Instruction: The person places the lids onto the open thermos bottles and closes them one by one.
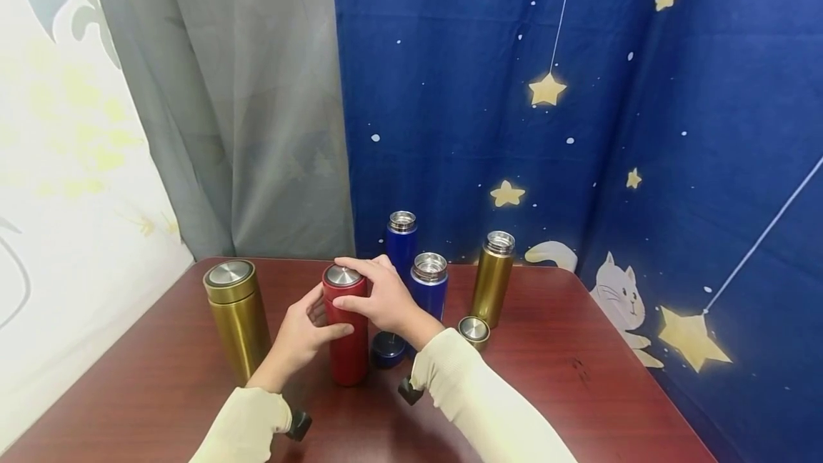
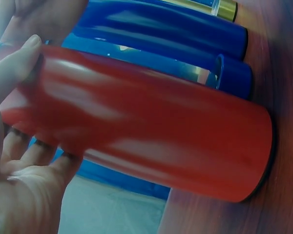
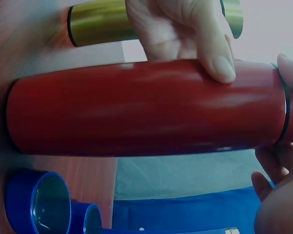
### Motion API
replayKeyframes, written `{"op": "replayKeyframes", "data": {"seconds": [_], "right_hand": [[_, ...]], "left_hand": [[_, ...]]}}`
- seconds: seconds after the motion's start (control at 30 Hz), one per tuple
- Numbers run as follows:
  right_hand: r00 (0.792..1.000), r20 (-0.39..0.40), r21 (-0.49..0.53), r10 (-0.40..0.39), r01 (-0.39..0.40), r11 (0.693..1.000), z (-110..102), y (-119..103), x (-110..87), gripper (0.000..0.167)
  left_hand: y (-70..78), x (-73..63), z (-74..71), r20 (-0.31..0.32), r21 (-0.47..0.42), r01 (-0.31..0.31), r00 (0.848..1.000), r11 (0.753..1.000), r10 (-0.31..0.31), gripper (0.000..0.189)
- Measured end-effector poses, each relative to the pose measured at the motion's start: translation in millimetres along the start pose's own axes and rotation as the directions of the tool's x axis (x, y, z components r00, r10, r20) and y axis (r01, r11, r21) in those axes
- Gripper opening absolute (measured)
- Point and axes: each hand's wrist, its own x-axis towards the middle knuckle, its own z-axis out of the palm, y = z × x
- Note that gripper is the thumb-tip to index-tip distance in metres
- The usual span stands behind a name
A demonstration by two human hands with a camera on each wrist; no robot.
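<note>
A red thermos (image 1: 348, 363) with a silver-topped lid (image 1: 343, 275) stands upright on the table in the head view. My left hand (image 1: 301, 334) grips its upper body, thumb across the near side and fingers round behind, as the left wrist view shows too. From the right, my right hand (image 1: 388, 299) holds the lid, thumb and fingers on opposite sides. In the right wrist view, the red thermos (image 3: 136, 109) shows a dark seam between body and lid, with right fingers at that seam. Just right of it lies a blue lid (image 1: 388, 350); a second blue lid (image 3: 85, 218) shows beyond it.
Two lidless blue thermoses (image 1: 431, 288) stand behind my right hand, partly hidden. Farther right is a lidless gold thermos (image 1: 493, 284) with a gold lid (image 1: 474, 332) at its foot. A capped gold thermos (image 1: 241, 324) stands left. Curtains hang behind the wooden table (image 1: 566, 391).
</note>
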Motion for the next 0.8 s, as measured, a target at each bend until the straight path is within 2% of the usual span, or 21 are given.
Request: {"op": "replayKeyframes", "data": {"seconds": [0.23,0.43,0.53,0.63,0.8], "right_hand": [[0.995,-0.094,-0.102,-0.037,0.027,0.994,3.8,-4.7,-3.6,0.056],[0.995,-0.097,-0.115,-0.026,0.014,0.993,5.5,-3.9,-3.7,0.057],[0.996,-0.087,-0.077,0.000,-0.007,0.997,6.8,-1.3,-4.5,0.058],[0.996,-0.079,0.003,0.049,-0.049,0.999,8.2,0.7,-6.7,0.062],[0.990,-0.069,0.129,0.121,-0.111,0.985,10.1,1.6,-10.5,0.071]], "left_hand": [[1.4,-1.6,3.2,-0.047,0.015,-0.005,0.999,1.000,0.006,0.079],[2.9,-3.0,3.9,-0.057,0.020,0.013,0.998,1.000,-0.012,0.079],[2.6,-3.9,4.8,-0.061,0.025,0.018,0.998,1.000,-0.016,0.080],[2.2,-4.1,5.9,-0.067,0.035,0.024,0.998,0.999,-0.022,0.081],[1.1,-1.7,3.8,-0.080,0.047,0.037,0.996,0.998,-0.033,0.083]]}}
